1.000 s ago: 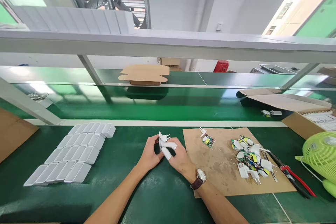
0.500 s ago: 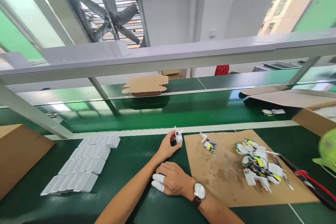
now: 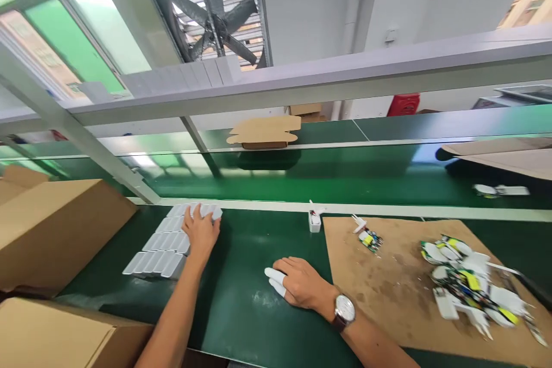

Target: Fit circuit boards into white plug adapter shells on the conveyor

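My left hand (image 3: 201,234) reaches over the rows of small white plastic cases (image 3: 160,241), fingers spread and touching cases at the back right of the group. Its fingertips partly cover them, and I see none lifted. On the green bench my right hand (image 3: 299,283) rests palm down, its fingers loosely curled together. Two of those fingers wear white finger cots, and nothing shows between them. Beyond it a single white case (image 3: 314,223) stands upright with a white plug part and wires poking out of its top.
Right of centre lies a brown paper sheet (image 3: 366,282) bearing a small circuit board (image 3: 370,240) and a pile of boards with white parts (image 3: 470,282). Cardboard boxes (image 3: 64,224) stand at the left. A white frame rail (image 3: 302,83) crosses above the bench.
My left hand has let go of the upright white case and moved left to the rows of cases. My right hand stays on the bench. The view has swung left.
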A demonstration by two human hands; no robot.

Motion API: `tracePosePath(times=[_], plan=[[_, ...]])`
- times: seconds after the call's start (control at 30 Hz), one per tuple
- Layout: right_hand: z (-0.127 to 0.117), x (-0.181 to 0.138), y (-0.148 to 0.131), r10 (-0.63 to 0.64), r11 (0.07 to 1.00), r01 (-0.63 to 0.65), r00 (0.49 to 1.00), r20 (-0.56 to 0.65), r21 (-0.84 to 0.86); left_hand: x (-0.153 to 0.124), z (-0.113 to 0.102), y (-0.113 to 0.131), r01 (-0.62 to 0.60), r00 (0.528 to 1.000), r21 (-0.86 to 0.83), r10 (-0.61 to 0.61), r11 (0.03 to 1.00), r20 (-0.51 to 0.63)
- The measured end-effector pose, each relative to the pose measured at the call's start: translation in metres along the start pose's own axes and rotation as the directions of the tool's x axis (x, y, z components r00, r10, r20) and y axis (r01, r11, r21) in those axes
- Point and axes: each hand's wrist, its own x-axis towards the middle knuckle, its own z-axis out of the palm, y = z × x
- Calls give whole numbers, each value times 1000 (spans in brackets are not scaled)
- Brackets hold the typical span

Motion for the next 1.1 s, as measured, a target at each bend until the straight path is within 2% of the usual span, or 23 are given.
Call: tracePosePath(times=[0.1,0.23,0.3,0.4,0.43,0.5,0.63,0.77,0.83,0.9,1.0,1.1], plan=[[-12,4,2,62,997,-60,997,-55,50,-2,12,6,-54,998,-114,56,992,18],[-49,5,18,222,975,-218,957,-188,45,-15,22,48,-182,965,-412,242,893,98],[-73,-4,34,380,922,-387,893,-239,21,-24,21,72,-205,933,-516,325,831,152],[-102,-38,62,624,751,-659,728,-284,-38,-38,16,99,-216,857,-588,440,779,268],[-109,-53,70,680,687,-723,674,-290,-70,-42,15,105,-222,826,-612,480,759,295],[-116,-84,83,755,586,-797,603,-258,-148,-50,16,112,-235,773,-671,553,703,310],[-120,-126,89,824,495,-832,541,-168,-252,-64,22,115,-201,711,-770,631,605,310],[-117,-118,68,850,452,-853,501,-164,-261,-71,24,109,-105,707,-813,618,573,344],[-110,-100,47,856,469,-859,499,-133,-205,-73,22,106,-76,714,-821,606,565,351],[-101,-81,24,843,527,-841,536,-53,-119,-73,21,104,-72,725,-822,596,564,346],[-97,-56,0,763,645,-764,643,66,-27,-74,18,102,-72,740,-816,579,574,342],[-103,-44,0,643,763,-645,751,151,-42,-75,16,102,-52,741,-805,564,590,366]])
